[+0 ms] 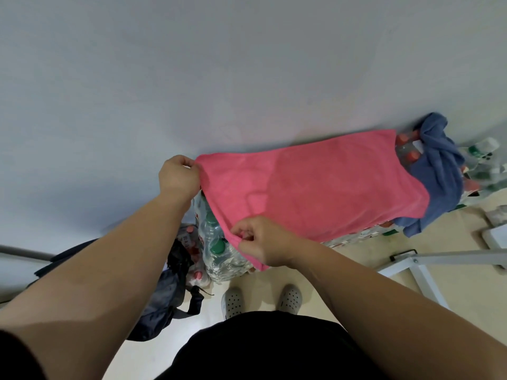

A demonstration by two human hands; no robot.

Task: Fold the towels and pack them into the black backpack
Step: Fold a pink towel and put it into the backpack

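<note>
A pink towel (pixel 315 185) lies spread over stacked packs of bottled water along the wall. My left hand (pixel 179 175) pinches its far left corner. My right hand (pixel 263 242) pinches its near left corner, close to my body. A blue towel (pixel 439 171) lies crumpled at the right end of the stack, partly under the pink one. The dark backpack (pixel 162 297) slumps on the floor at lower left, partly hidden by my left forearm.
Shrink-wrapped bottle packs (pixel 216 250) with green and red caps stand under the towels. More bottles (pixel 482 154) sit at far right. A white metal frame (pixel 428 267) lies on the floor to the right. My feet in grey clogs (pixel 233 298) stand just before the stack.
</note>
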